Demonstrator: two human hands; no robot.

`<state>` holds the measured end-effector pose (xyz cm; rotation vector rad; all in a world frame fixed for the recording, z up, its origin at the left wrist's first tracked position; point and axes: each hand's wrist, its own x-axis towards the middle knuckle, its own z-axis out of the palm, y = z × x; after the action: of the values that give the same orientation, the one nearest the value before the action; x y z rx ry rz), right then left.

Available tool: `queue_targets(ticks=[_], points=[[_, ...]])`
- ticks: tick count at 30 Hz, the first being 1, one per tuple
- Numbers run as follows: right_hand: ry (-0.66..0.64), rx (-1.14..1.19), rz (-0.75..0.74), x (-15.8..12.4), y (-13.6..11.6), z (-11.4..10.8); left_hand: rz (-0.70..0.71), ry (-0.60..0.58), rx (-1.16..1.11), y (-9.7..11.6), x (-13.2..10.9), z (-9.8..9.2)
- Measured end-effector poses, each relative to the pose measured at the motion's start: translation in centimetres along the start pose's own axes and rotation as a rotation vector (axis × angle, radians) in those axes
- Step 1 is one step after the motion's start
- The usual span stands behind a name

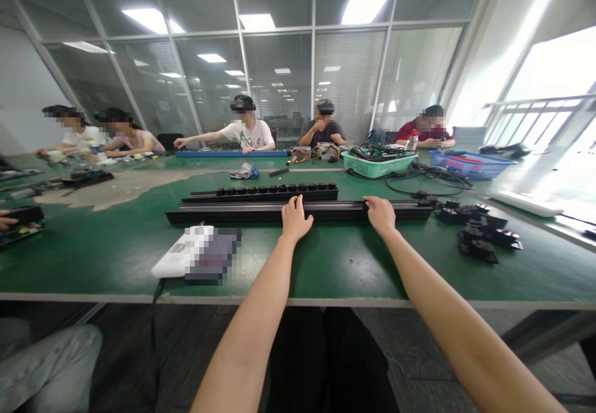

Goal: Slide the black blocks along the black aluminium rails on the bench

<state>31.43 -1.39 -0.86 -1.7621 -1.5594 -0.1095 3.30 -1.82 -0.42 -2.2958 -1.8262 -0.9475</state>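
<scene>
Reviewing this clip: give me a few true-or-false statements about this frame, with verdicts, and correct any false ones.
The left hand and right hand both rest on the long black rail. True.
The right hand grips the white device. False: the device lies on the green-topped table, untouched, left of the left hand.
A row of black knobs stands on a second rail behind the first. True.
The blue plastic basket stands left of the green plastic basket. False: it stands to the right.
Cables lie heaped on the green plastic basket. True.
</scene>
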Motion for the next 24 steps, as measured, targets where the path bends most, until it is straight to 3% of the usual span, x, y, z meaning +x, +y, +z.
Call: queue_targets(ticks=[24], points=[[0.003,-0.059,0.077,-0.13,-0.18,-0.7,0.008,0.02,0.011,-0.17,0.12,0.31]])
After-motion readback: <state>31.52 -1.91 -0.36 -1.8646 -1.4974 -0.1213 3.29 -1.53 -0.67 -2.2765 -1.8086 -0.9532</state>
